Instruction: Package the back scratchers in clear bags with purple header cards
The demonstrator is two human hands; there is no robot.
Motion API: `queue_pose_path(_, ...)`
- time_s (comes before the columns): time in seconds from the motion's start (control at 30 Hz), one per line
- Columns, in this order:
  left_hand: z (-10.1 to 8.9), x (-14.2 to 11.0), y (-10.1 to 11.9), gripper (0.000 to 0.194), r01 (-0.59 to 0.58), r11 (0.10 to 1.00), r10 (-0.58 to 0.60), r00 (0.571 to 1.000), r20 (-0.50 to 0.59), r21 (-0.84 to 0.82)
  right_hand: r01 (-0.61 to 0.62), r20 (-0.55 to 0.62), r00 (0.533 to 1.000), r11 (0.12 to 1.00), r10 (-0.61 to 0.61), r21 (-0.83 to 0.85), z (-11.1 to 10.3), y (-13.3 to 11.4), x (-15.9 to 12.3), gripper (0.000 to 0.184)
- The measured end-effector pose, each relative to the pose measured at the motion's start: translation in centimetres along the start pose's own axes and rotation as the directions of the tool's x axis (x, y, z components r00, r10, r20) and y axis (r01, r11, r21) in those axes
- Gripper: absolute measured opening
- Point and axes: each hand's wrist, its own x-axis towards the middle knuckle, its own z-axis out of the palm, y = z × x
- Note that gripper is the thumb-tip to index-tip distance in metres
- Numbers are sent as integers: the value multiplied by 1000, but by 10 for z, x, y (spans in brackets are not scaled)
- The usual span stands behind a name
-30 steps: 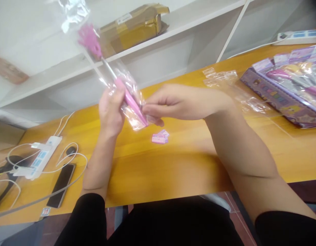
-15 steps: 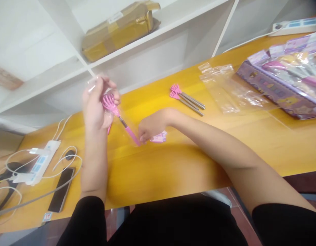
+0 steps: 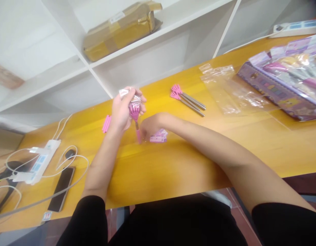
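The left hand (image 3: pixel 127 108) is gripping the upper part of a clear bag (image 3: pixel 135 98), its thumb and fingers curling round the shiny plastic, and inside the bag a pink scratcher (image 3: pixel 134 114) is hanging above the table (image 3: pixel 173 167), its hand-shaped head pointing towards twelve o'clock and its handle towards six. The right hand (image 3: pixel 151 126) is sitting at about four o'clock from the scratcher, just beside the lower end of the handle, with its fingers bending inward; blur is hiding the fingertips, so I am unable to tell whether they are pinching the plastic or the handle. Taking the scratcher as the centre of the dial, small pink-and-purple cards (image 3: pixel 159 137) are lying at four o'clock, partly behind the right hand, and a few loose pink handles (image 3: pixel 106 123) are resting at nine, next to the left wrist. At two o'clock, metal rods with pink heads (image 3: pixel 188 100) are lying together, and beyond them flat clear bags (image 3: pixel 221 89) are spreading towards a purple display box (image 3: pixel 281 92), which is standing at three and holding packaged items. A power strip (image 3: pixel 44 164) with white cables is lying at eight o'clock, a dark phone (image 3: pixel 61 189) is resting between seven and eight, and a taped cardboard box (image 3: pixel 119 32) is occupying the shelf (image 3: pixel 173 27) at twelve.
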Motion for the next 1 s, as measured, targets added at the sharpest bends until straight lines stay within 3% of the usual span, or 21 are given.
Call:
queue_pose_path(0.1,0,0,1,33,-8,1000,8,1000,11,0,-157,-59,986,985,153,-72,-4,-4,-7,41)
queue_pose_path(0.2,1,0,1,31,-13,1000,13,1000,26,8,-329,-126,941,936,314,-124,-8,-8,-13,42)
queue_pose_path(0.27,1,-1,1,32,-4,1000,3,1000,30,26,-379,-142,922,914,360,-141,-9,-8,-14,45)
queue_pose_path(0.47,3,-4,4,34,22,998,-23,999,27,67,-332,-87,943,933,322,-140,-8,3,-8,44)
queue_pose_path(0.63,4,-4,4,34,28,998,-29,1000,11,59,-328,-107,942,940,318,-90,-7,15,-5,43)
queue_pose_path(0.73,4,-4,4,36,36,997,-37,999,8,65,-298,-99,951,952,292,-62,-6,12,-5,48)
queue_pose_path(1.0,6,-7,1,39,20,998,-20,1000,-4,62,-258,-61,965,964,254,-67,-2,4,0,40)
